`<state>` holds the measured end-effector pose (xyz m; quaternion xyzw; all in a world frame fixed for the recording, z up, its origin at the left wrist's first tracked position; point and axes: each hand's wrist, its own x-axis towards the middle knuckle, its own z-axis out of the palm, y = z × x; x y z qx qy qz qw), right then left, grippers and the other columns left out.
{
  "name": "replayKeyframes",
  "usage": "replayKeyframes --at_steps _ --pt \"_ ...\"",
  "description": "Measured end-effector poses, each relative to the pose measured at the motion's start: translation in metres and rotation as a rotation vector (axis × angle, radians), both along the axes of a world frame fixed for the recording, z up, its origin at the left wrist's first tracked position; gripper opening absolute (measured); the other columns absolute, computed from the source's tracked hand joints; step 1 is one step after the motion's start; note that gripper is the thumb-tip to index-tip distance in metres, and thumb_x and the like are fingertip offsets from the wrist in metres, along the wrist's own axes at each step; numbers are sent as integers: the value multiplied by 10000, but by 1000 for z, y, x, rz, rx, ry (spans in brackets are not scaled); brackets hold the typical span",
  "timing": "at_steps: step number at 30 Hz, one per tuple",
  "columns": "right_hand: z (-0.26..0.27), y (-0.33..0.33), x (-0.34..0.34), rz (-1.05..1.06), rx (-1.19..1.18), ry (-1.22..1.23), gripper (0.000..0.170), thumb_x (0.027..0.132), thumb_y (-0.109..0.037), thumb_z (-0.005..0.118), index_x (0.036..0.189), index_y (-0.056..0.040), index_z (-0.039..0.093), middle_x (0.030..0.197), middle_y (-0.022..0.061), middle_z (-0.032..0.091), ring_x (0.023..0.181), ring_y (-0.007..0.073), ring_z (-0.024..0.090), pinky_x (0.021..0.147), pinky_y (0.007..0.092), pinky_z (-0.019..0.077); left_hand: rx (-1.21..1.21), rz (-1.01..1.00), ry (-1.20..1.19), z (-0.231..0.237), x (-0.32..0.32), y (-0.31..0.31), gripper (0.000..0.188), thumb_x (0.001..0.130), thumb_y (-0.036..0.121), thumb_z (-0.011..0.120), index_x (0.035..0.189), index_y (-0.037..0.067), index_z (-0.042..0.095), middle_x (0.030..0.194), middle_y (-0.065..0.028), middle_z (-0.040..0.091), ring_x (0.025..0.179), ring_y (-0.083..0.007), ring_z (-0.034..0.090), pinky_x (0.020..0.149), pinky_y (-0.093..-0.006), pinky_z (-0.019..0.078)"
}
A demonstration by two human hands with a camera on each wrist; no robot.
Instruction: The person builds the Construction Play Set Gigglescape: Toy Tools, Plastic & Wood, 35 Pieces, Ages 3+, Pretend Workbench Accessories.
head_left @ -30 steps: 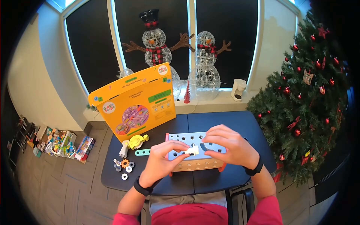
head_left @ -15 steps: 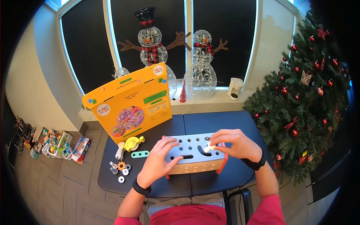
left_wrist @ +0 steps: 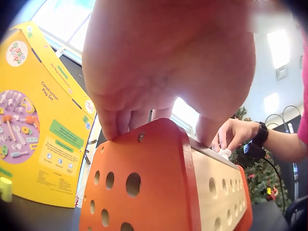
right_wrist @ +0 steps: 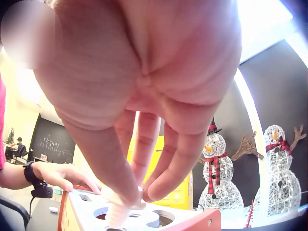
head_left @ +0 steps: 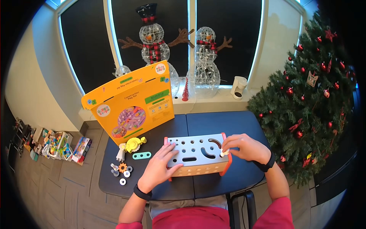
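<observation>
Atop the toy bench (head_left: 197,154), right fingers (head_left: 231,144) pinch a white screw (head_left: 224,153), left fingers (head_left: 166,152) rest spread

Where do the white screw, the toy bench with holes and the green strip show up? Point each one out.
White screw (right_wrist: 117,212): right wrist view, on its threaded shank.
Toy bench (left_wrist: 161,178): left wrist view, on its orange end panel.
Green strip (head_left: 139,155): head view, on its top face near the middle.

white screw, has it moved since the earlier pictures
Yes, rightward: in the head view, the white screw has gone from mid-bench to the toy bench's right end.
</observation>
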<state>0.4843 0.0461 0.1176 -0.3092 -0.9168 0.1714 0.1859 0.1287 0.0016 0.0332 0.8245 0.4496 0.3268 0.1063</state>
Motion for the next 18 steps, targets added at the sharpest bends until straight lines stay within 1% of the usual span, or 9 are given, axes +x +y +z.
replayKeyframes --at_steps 6,12,14,18 --pt "-7 -4 -2 -16 -39 15 239 766 56 760 988 -32 778 1101 77 755 1008 295 717 887 390 581 4 -15 11 1 -2 0 509 882 279 815 1288 11 664 1498 -196 561 1448 -383 468 1187 -450 402" --pt "-11 -6 -3 0 -13 2 236 768 72 743 973 -36 787 1087 64 762 1012 280 719 882 379 583 -59 -33 12 2 -6 -4 533 902 273 800 1348 25 646 1548 -176 519 1491 -367 418 1175 -435 409" --pt "-12 -7 -4 6 -8 6 238 770 76 738 972 -38 788 1087 63 763 1014 279 718 883 378 582 -41 -44 25 3 -7 -5 521 914 328 780 1335 47 659 1543 -175 522 1470 -371 441 1150 -436 439" --pt "-11 -8 -6 4 -12 2 238 783 74 727 981 -40 791 1088 61 766 1017 279 716 887 379 580 -76 -42 48 6 -11 -7 525 924 336 765 1360 67 652 1564 -162 502 1482 -363 425 1144 -435 443"
